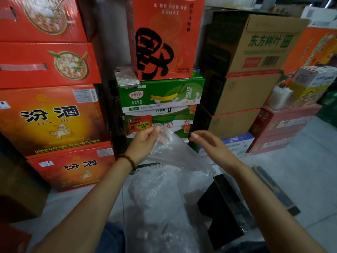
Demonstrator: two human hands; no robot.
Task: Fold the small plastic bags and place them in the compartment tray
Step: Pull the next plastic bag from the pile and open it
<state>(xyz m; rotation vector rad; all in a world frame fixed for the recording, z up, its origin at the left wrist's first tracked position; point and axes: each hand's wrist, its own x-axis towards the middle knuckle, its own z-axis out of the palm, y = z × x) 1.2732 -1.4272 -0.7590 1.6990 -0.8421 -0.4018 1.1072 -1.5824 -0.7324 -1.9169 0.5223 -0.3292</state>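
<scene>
Loose bag pile (155,201) at 6 o'clock; dark compartment tray (224,207) at 5. Centre: clear bag (175,152) pinched by left hand (144,143) only; right hand (206,141) relaxed, empty. Risk: slick film slips, drops into pile; fold goes crooked.

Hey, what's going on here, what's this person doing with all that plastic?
A person facing stacked cartons is working through clear plastic bags. The left hand pinches one clear bag by its top edge and holds it up, unfolded. The right hand is open beside it, with no grip on the bag. A heap of bags lies below, and a black box sits to its right.
</scene>
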